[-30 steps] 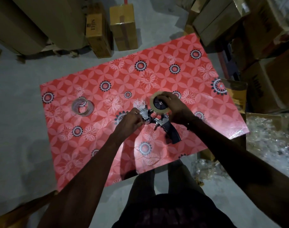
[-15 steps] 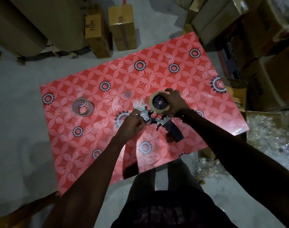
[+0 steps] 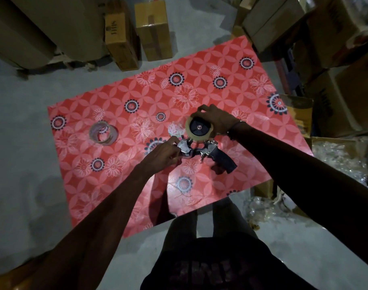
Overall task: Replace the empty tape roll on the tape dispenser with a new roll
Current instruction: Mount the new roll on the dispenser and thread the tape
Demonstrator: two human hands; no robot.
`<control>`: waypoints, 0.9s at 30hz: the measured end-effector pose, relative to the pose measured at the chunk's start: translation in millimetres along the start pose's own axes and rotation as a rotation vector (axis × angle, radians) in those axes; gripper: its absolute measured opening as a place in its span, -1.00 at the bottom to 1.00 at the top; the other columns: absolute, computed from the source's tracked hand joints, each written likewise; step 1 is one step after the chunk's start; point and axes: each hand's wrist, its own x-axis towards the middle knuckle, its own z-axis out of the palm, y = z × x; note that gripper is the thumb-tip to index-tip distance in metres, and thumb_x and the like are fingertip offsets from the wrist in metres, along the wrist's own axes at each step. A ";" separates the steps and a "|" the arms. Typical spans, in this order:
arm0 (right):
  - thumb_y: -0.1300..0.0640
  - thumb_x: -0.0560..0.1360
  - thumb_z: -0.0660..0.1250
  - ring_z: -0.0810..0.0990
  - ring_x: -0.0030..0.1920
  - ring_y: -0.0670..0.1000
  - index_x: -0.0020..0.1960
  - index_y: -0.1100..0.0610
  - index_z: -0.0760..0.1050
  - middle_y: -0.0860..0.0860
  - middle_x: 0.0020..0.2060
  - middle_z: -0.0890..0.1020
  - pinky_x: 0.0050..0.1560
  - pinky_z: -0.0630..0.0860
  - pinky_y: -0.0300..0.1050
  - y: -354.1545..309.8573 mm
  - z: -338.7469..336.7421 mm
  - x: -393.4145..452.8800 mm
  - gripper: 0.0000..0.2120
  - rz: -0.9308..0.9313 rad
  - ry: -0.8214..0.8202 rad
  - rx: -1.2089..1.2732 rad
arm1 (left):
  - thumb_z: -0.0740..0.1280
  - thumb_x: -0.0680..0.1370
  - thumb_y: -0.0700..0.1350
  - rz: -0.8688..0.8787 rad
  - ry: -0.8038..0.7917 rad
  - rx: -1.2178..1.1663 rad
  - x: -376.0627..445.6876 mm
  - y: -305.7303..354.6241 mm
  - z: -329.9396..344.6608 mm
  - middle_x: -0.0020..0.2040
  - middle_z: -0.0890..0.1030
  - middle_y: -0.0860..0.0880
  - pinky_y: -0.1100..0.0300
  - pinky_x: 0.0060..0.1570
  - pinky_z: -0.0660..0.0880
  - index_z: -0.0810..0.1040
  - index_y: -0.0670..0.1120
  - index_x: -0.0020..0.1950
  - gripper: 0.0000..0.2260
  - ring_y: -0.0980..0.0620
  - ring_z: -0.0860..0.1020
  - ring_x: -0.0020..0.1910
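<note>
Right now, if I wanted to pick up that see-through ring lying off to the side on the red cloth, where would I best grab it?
The empty tape roll lies flat and alone on the red tablecloth, its hole facing up. Coming from above, I would probably pinch its thin wall, one finger inside the hole and the thumb outside. Nothing crowds it: both the left hand and right hand are busy at the tape dispenser.

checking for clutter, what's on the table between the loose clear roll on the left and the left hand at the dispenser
Nothing. In the head view, only bare patterned tablecloth lies between the empty roll and the left hand on the tape dispenser.
</note>
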 end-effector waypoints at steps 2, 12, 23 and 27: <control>0.21 0.31 0.67 0.45 0.29 0.35 0.62 0.09 0.33 0.25 0.50 0.39 0.22 0.52 0.34 0.4 -1.8 2.8 -0.05 -0.034 -0.016 -0.020 | 0.46 0.45 -0.26 0.006 -0.011 0.005 -0.4 -0.3 0.9 0.02 0.46 -0.06 -0.08 -0.27 0.50 0.54 -0.17 -0.26 -0.86 -0.04 0.51 -0.24; 0.26 0.38 0.57 0.43 0.46 0.28 0.60 0.17 0.33 0.26 0.50 0.40 0.47 0.41 0.15 -6.3 15.7 -40.2 -0.16 0.091 0.213 0.296 | 0.55 0.40 -0.32 -0.059 0.087 -0.193 -10.3 -2.3 11.7 -0.08 0.55 -0.07 0.51 -0.15 0.34 0.62 -0.20 -0.27 -0.86 0.31 0.45 -0.19; 0.05 0.21 0.76 0.48 0.37 0.28 0.56 0.30 0.33 0.30 0.38 0.46 0.37 0.43 0.00 -26.8 86.1 -101.4 0.06 0.224 0.340 0.533 | 0.56 0.42 -0.30 -0.160 0.096 -0.165 -12.6 10.8 19.8 -0.15 0.59 -0.08 0.19 -0.19 0.43 0.68 -0.21 -0.23 -0.91 -0.02 0.56 -0.19; 0.01 0.21 0.76 0.44 0.40 0.25 0.58 0.25 0.32 0.28 0.43 0.40 0.36 0.37 -0.04 -31.1 93.7 -102.4 0.08 0.210 0.388 0.576 | 0.58 0.41 -0.27 -0.158 0.107 -0.154 -14.5 13.7 21.3 -0.18 0.59 -0.08 0.11 -0.21 0.46 0.67 -0.19 -0.26 -0.88 -0.04 0.57 -0.21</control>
